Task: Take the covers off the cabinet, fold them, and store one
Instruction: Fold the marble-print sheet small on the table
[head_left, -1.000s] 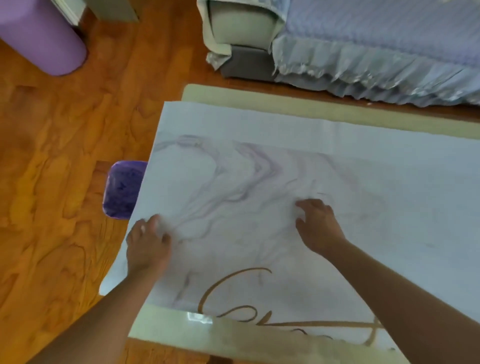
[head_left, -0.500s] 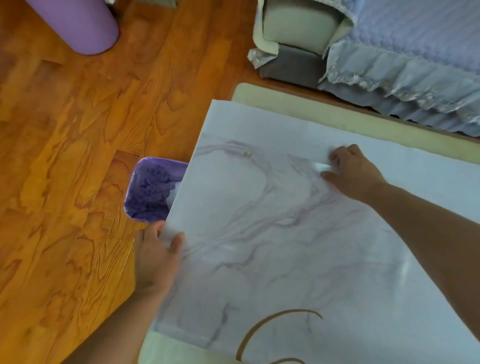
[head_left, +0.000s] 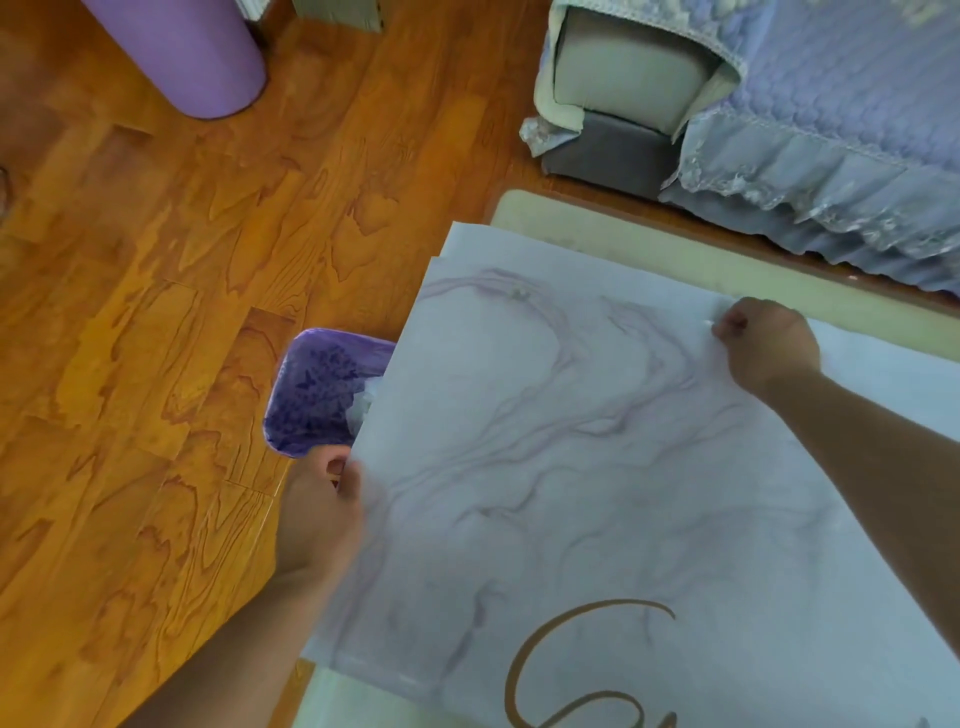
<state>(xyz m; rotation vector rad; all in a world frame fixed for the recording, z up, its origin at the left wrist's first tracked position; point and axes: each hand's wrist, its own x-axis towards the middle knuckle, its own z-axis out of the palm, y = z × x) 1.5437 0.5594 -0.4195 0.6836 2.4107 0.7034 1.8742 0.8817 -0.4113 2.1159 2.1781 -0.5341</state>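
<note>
A white cover (head_left: 597, 467) with purple marbling and gold script lies spread over the pale cabinet top (head_left: 675, 249). A second white layer's edge (head_left: 467, 241) peeks out beneath it at the far left corner. My left hand (head_left: 322, 509) pinches the cover's left edge, thumb on top. My right hand (head_left: 769, 348) is closed on the cover's far edge, pinching the fabric. The cabinet's near edge (head_left: 343, 696) shows below the cover.
A purple bin (head_left: 317, 395) with a liner stands on the wooden floor, right by the cabinet's left side and my left hand. A purple cylinder (head_left: 192, 52) stands at the far left. A bed with a frilled lilac spread (head_left: 831, 130) lies beyond the cabinet.
My right hand slid from the middle of the cover up to its far edge and closed on it. My left hand shifted to the left edge and gripped it.
</note>
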